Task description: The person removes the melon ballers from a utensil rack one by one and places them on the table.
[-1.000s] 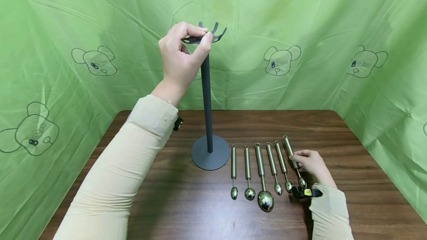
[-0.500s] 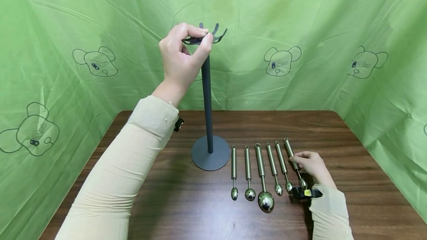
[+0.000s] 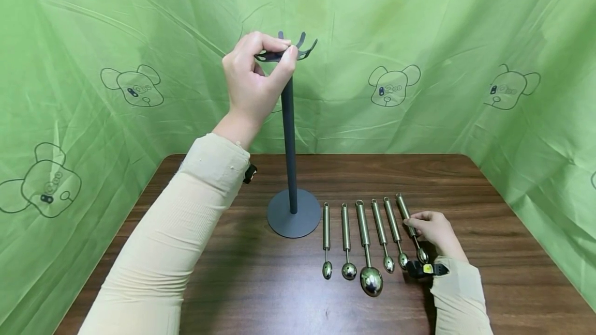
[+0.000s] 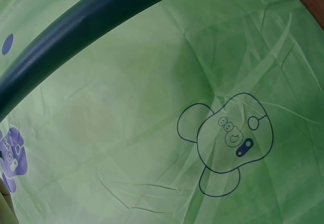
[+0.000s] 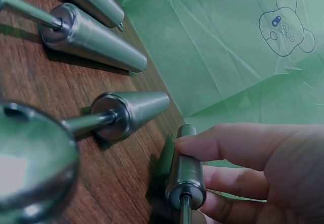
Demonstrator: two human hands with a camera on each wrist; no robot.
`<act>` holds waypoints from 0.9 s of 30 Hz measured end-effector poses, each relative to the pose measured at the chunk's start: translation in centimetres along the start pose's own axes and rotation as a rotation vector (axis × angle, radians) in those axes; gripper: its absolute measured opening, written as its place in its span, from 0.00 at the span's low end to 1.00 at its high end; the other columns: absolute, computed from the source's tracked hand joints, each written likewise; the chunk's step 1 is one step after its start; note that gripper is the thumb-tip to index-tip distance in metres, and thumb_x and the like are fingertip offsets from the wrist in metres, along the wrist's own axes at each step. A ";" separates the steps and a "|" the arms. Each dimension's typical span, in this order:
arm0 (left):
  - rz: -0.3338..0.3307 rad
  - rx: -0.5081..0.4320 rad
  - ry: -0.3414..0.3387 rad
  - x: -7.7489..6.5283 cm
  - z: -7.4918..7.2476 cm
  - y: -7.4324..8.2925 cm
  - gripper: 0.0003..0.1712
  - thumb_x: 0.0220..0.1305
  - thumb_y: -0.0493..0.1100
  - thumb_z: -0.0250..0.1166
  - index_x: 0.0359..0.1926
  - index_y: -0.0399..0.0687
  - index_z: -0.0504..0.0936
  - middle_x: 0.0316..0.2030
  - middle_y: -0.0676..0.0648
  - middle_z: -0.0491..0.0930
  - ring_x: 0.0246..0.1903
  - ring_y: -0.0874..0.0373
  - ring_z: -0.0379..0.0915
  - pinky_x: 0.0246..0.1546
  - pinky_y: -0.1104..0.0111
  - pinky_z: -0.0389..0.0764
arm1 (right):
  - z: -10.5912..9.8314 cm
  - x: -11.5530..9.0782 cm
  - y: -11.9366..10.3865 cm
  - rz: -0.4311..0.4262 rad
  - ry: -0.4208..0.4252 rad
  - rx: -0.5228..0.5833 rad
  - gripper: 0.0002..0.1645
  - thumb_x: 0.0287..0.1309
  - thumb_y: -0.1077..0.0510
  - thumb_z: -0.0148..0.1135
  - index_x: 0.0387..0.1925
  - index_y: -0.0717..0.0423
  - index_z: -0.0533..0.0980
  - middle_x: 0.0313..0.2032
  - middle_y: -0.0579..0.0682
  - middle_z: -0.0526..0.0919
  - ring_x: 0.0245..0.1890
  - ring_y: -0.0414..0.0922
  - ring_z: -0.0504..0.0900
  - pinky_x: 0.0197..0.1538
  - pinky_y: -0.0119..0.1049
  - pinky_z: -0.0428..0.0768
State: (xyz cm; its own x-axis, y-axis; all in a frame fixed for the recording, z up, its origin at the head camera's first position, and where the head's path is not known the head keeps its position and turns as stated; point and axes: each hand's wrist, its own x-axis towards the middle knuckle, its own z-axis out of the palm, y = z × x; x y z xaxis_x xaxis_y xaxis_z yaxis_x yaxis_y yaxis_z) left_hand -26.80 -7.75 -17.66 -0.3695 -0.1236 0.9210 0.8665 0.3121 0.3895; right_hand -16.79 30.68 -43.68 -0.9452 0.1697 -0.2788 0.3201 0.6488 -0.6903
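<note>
In the head view my left hand pinches the dark hook ring at the top of a grey stand. The stand's pole crosses the left wrist view. My right hand pinches the handle of the rightmost steel spoon, which lies slanted, ring end away from me. In the right wrist view, thumb and fingers hold that spoon's handle; part of the hand is cut off. Several steel spoons lie in a row to its left, including a large spoon and a small round-bowled one.
The stand's round base rests on the brown wooden table, left of the spoons. Green cloth with bear-head outlines encloses the back and sides. Neighbouring spoon handles appear close to the right hand in its wrist view.
The rightmost spoon's ring end has shifted slightly toward me in the right hand's hold. My left hand stays on the hook ring, and the other spoons lie as before.
</note>
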 end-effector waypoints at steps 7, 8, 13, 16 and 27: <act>0.000 -0.003 0.004 0.0 0.0 0.0 0.14 0.55 0.46 0.64 0.27 0.39 0.84 0.32 0.45 0.88 0.33 0.57 0.81 0.21 0.79 0.62 | 0.1 -0.1 -0.1 0.012 0.008 -0.010 0.25 0.61 0.50 0.63 0.47 0.70 0.79 0.33 0.53 0.86 0.26 0.40 0.80 0.30 0.36 0.78; -0.001 -0.004 0.005 0.0 0.0 0.0 0.13 0.55 0.46 0.64 0.27 0.39 0.85 0.32 0.45 0.88 0.33 0.57 0.80 0.21 0.79 0.62 | 0.1 -0.1 -0.1 0.013 0.009 -0.012 0.25 0.61 0.50 0.63 0.47 0.70 0.79 0.33 0.53 0.86 0.26 0.40 0.80 0.30 0.36 0.78; 0.003 0.001 0.003 0.0 0.1 0.0 0.14 0.55 0.47 0.64 0.27 0.39 0.85 0.32 0.45 0.88 0.32 0.57 0.80 0.22 0.79 0.62 | 0.1 -0.2 -0.3 0.011 0.003 -0.021 0.24 0.62 0.51 0.62 0.46 0.70 0.79 0.33 0.54 0.86 0.26 0.41 0.80 0.30 0.36 0.79; 0.005 0.000 0.002 -0.1 0.1 0.1 0.14 0.55 0.47 0.64 0.27 0.39 0.85 0.32 0.45 0.88 0.32 0.57 0.80 0.22 0.79 0.62 | 0.2 -0.2 -0.2 0.004 0.000 -0.024 0.23 0.62 0.51 0.62 0.45 0.70 0.79 0.32 0.54 0.86 0.24 0.41 0.81 0.30 0.36 0.79; 0.004 0.000 0.000 -0.3 0.1 0.3 0.14 0.55 0.47 0.64 0.27 0.39 0.84 0.32 0.45 0.88 0.33 0.58 0.81 0.21 0.79 0.63 | 0.4 0.1 -0.2 -0.006 0.020 -0.084 0.22 0.60 0.51 0.63 0.43 0.69 0.80 0.32 0.55 0.86 0.26 0.41 0.81 0.29 0.36 0.78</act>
State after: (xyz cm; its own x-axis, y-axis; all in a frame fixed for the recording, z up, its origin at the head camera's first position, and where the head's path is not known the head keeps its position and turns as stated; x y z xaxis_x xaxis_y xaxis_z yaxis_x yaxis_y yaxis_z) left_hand -26.52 -7.51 -17.80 -0.3658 -0.1218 0.9227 0.8681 0.3128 0.3855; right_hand -16.96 30.30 -43.84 -0.9484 0.1799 -0.2610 0.3089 0.7093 -0.6336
